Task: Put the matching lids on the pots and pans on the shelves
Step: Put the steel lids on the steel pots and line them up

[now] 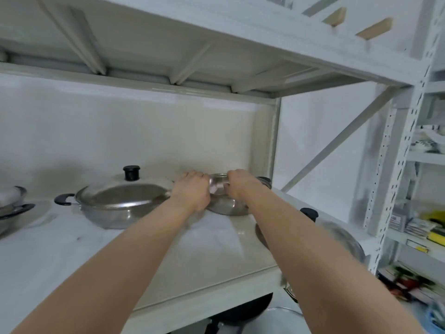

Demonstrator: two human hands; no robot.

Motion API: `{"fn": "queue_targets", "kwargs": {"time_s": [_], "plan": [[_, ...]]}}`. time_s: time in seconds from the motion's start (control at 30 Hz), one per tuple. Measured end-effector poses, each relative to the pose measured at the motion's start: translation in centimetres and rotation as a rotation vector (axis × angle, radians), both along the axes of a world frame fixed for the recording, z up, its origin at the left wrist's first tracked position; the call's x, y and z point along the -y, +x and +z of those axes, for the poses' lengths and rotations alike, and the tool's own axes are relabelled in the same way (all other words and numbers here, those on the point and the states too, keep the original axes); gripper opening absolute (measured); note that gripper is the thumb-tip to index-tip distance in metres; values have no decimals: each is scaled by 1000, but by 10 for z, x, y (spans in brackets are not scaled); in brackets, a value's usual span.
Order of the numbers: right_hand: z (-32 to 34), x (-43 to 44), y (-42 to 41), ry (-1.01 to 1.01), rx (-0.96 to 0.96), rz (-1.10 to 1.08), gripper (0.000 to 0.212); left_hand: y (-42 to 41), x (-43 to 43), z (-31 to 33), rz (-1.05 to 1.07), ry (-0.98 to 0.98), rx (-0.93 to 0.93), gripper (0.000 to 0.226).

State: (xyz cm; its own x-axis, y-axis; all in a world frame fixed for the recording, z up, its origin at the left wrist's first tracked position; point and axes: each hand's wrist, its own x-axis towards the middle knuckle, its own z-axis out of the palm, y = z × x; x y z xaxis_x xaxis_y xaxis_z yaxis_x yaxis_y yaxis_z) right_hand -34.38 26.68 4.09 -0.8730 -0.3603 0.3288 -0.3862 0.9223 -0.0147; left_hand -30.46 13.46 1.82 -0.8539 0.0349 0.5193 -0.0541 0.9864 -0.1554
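Note:
A small lidless steel pot (225, 204) stands at the back right of the white shelf (120, 256). My left hand (191, 189) grips its left rim and my right hand (238, 184) grips its right rim. Left of it sits a wide steel pan (115, 208) with a black side handle, and a steel lid with a black knob (131, 172) rests on it. A loose steel lid with a black knob (342, 237) lies at the shelf's front right corner, partly behind my right forearm.
Another covered steel pot (12, 203) shows at the left edge. The upper shelf's underside (168, 44) hangs close overhead. A dark pan (243, 312) and a glass lid sit below. A second rack (423, 225) with packets stands to the right.

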Motion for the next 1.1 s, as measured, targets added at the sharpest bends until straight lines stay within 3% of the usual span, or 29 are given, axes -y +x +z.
{"fn": "queue_targets", "kwargs": {"time_s": [0.13,0.27,0.5,0.7,0.8,0.87,0.97,1.1], "plan": [[0,-63,0,208,-26,-152,36,-19,-34,-16,153,-22,75,42],[-9,-111,1,378,75,-320,36,-30,-53,-18,307,-19,154,41],[-24,-152,0,377,148,-310,36,-45,-64,-15,453,32,196,34],[-15,-154,5,175,166,-237,28,-46,-62,-15,491,90,235,37],[3,-158,9,230,246,-250,29,-44,-60,-13,479,68,240,35],[19,-163,12,332,288,-292,20,-41,-59,-11,475,50,239,34],[53,-167,11,452,221,-294,32,-37,-59,-6,479,39,246,34],[89,-166,-10,366,164,-277,33,-36,-59,2,440,73,300,38]]}}
